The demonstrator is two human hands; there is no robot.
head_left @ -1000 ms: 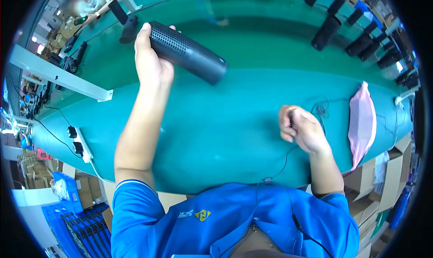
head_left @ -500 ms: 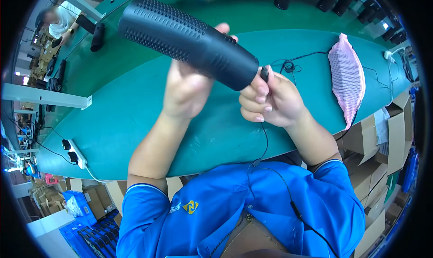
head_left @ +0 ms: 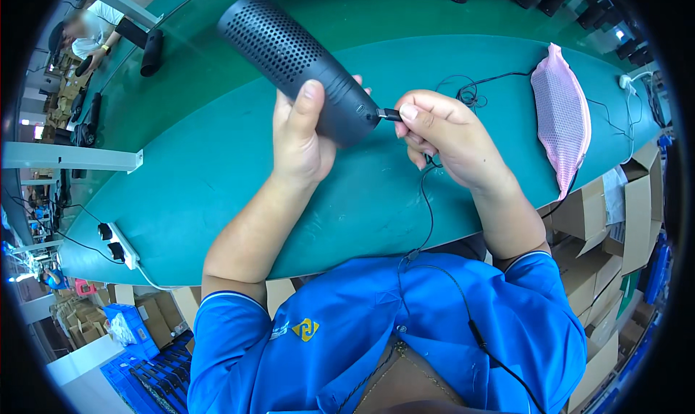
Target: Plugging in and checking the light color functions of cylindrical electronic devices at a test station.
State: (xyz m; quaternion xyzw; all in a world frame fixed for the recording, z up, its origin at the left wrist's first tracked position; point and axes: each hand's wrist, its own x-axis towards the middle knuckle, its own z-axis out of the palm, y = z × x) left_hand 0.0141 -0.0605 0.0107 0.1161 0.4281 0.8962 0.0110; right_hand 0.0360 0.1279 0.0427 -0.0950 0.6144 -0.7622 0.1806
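My left hand [head_left: 300, 128] is closed around the lower part of a black cylindrical device [head_left: 329, 74], its thumb lying along the near side. Round holes cover the device's upper part, which tilts up toward the far left. A small oval port shows near its smooth lower end. Between thumb and fingers, my right hand [head_left: 452, 128] pinches a black cable plug [head_left: 392, 115]. The plug's metal tip points left at the device's lower end; whether it is inserted cannot be made out. From my right hand the thin black cable [head_left: 427, 197] hangs down toward my chest.
A pink mesh pouch [head_left: 561, 121] lies on the green table [head_left: 181, 189] at the right, near a coiled black cable [head_left: 468, 94]. A power strip [head_left: 119, 246] sits at the left edge. Several black cylinders stand at the far right. Another person [head_left: 94, 34] works at the far left.
The device has been turned in my left hand: its holed side and port now face me instead of the studded side. My right hand now points the plug at its lower end.
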